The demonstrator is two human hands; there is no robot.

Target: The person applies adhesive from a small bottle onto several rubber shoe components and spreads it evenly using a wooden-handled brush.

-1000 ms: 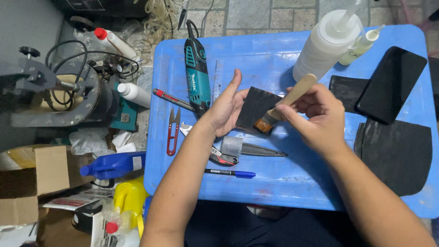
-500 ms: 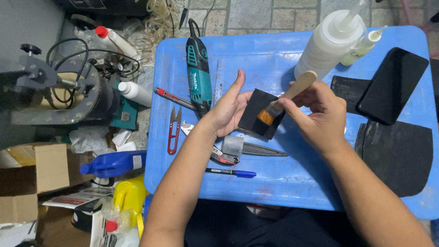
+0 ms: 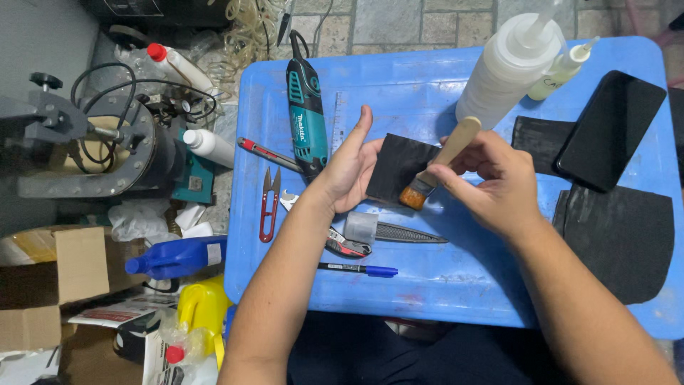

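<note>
My left hand [image 3: 349, 167] holds a small black square piece of material [image 3: 399, 165] by its left edge, above the blue table [image 3: 427, 285]. My right hand [image 3: 491, 182] grips a wooden-handled brush [image 3: 442, 160], and its orange-brown bristles touch the lower right part of the black piece. A teal rotary tool [image 3: 308, 121] lies just left of my left hand. A metal file with a grey handle [image 3: 392, 229] lies below the hands.
Two white squeeze bottles [image 3: 509, 64] stand at the table's back. A black phone [image 3: 609, 128] and black sheets [image 3: 620, 235] lie on the right. Red snips [image 3: 268, 203], a pen [image 3: 360, 269] and a cutter [image 3: 267, 153] lie on the left. A grey machine [image 3: 85, 150], bottles and boxes crowd the floor.
The brush has slid down and left over the black piece. My left hand has kept the piece nearly still.
</note>
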